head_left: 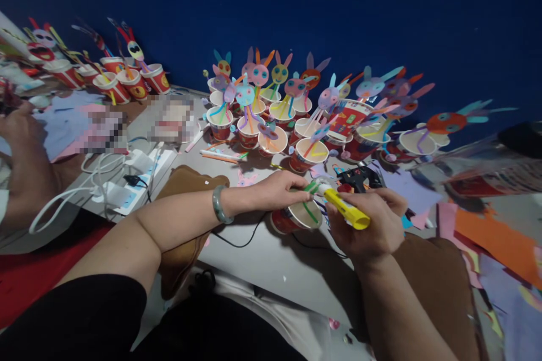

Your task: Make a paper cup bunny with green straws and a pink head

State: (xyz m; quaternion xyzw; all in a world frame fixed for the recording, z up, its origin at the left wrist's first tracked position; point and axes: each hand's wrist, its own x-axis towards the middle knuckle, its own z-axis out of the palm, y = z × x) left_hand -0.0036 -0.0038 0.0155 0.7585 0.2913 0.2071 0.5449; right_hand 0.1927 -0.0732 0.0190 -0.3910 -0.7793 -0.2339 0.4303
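My left hand (282, 189), with a jade-like bangle on the wrist, pinches a green strip (312, 187) above a red paper cup (305, 213). Part of the green strip hangs down inside the cup's rim. In my right hand (375, 223) is a thick yellow tube (348, 211) with a whitish tip, gripped between thumb and fingers. That tip meets the green strip near my left fingertips; whether it is pressed on it, I cannot tell. A black glue gun (358, 177) lies just behind my right hand.
Red cups with paper rabbit figures (245, 96) crowd the back of the table. More cups (127, 83) stand at the left, near another person's arm (29, 169). A white power strip (139, 186), a brown cushion (186, 192) and orange paper (493, 237) lie around.
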